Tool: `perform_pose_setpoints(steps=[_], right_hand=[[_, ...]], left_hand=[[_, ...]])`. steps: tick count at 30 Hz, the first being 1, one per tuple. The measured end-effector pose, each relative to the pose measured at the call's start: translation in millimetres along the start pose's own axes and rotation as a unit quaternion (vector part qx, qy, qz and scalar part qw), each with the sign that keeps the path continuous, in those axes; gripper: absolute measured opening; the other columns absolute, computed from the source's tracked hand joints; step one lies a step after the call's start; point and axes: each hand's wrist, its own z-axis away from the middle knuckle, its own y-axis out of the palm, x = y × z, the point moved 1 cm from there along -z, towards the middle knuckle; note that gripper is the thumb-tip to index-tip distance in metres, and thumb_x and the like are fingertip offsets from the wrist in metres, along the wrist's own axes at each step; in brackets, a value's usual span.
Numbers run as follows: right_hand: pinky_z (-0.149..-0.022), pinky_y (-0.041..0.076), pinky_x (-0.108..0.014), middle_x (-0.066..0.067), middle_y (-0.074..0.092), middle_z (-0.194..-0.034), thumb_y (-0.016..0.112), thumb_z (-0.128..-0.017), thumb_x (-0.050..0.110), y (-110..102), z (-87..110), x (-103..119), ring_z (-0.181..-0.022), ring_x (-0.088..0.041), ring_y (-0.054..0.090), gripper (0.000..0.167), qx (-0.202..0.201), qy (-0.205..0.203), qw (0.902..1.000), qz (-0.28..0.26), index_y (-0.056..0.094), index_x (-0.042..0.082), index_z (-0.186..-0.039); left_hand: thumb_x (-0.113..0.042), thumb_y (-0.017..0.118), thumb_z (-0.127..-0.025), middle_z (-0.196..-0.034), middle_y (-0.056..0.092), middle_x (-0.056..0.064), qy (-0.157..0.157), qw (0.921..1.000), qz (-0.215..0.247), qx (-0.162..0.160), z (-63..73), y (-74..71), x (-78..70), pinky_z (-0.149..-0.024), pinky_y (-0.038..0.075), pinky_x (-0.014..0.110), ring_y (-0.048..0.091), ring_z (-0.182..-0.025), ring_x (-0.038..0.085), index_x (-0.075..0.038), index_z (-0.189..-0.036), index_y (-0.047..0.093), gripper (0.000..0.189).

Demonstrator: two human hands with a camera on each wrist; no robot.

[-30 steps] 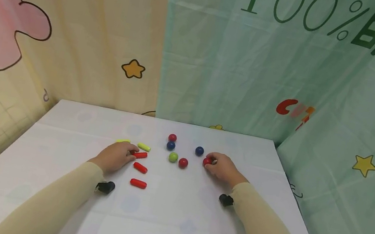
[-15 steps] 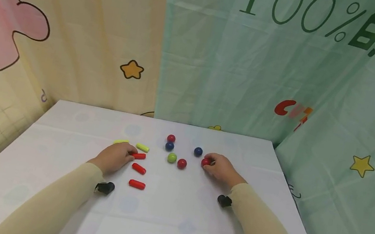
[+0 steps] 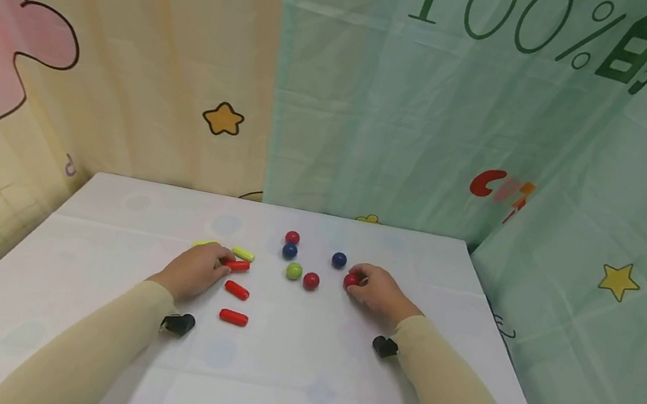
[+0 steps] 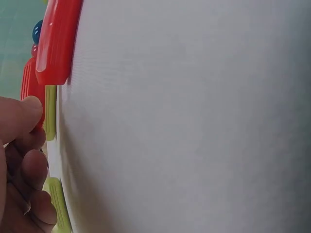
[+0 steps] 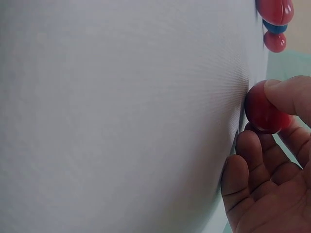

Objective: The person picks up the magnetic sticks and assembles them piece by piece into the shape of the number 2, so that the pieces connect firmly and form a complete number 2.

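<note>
My left hand [image 3: 196, 271] pinches the left end of a short red ridged rod [image 3: 237, 265] between thumb and fingers, close over the table. In the left wrist view the thumb lies across that same rod [image 4: 29, 80]. Two more red rods, a middle one [image 3: 236, 290] and a nearer one [image 3: 234, 318], lie in front of it. Behind it is a yellow-green rod [image 3: 243, 253]; another yellow-green rod [image 3: 204, 243] is partly hidden behind the hand. My right hand [image 3: 379, 291] holds a glossy red ball [image 5: 262, 108] between thumb and fingers, low at the tabletop.
Between the hands lie a green ball [image 3: 294, 271] and a red ball [image 3: 311, 281]. Farther back, a red ball [image 3: 292, 238] sits behind a blue ball [image 3: 289, 252]. Another blue ball [image 3: 339, 260] lies just left of the right hand. Printed curtains [image 3: 378, 111] border the white table [image 3: 289, 398].
The head view has turned slightly, so everything appears a little farther left. Both hands keep their grips on the red rod and the red ball, without visible movement over the table.
</note>
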Motion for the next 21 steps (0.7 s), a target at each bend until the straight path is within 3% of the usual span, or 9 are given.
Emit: perform_pose_setpoints(steps=[5, 15, 21], right_hand=[[-0.097, 0.056, -0.040, -0.007, 0.067, -0.119, 0.074, -0.098, 0.019, 0, 2.0, 1, -0.107, -0.024, 0.060, 0.036, 0.008, 0.008, 0.9999, -0.001, 0.066, 0.012, -0.132], [-0.089, 0.057, -0.035, -0.007, 0.068, -0.117, 0.076, -0.096, 0.021, 1, 4.2, 2, -0.103, -0.023, 0.060, 0.039, 0.015, 0.005, 0.9999, 0.000, 0.067, 0.012, -0.132], [-0.083, 0.057, -0.033, -0.006, 0.067, -0.117, 0.077, -0.096, 0.020, 2, 5.4, 3, -0.100, -0.023, 0.061, 0.040, 0.019, 0.007, 0.9998, -0.004, 0.067, 0.012, -0.133]], left_hand=[[-0.021, 0.063, -0.102, -0.130, 0.069, 0.009, 0.002, 1.0000, 0.007, -0.003, 0.2, -0.3, -7.1, -0.100, 0.053, 0.048, 0.062, -0.114, 0.028, -0.014, -0.131, 0.071, 0.031], [-0.025, 0.065, -0.103, -0.131, 0.067, 0.004, -0.002, 0.9982, 0.051, 0.034, -1.0, 4.8, -40.4, -0.104, 0.052, 0.047, 0.060, -0.114, 0.024, -0.017, -0.132, 0.070, 0.030], [-0.027, 0.068, -0.103, -0.125, 0.067, 0.001, 0.016, 0.9984, 0.028, 0.047, -7.7, 16.6, -63.3, -0.099, 0.054, 0.042, 0.061, -0.105, 0.021, -0.020, -0.131, 0.070, 0.028]])
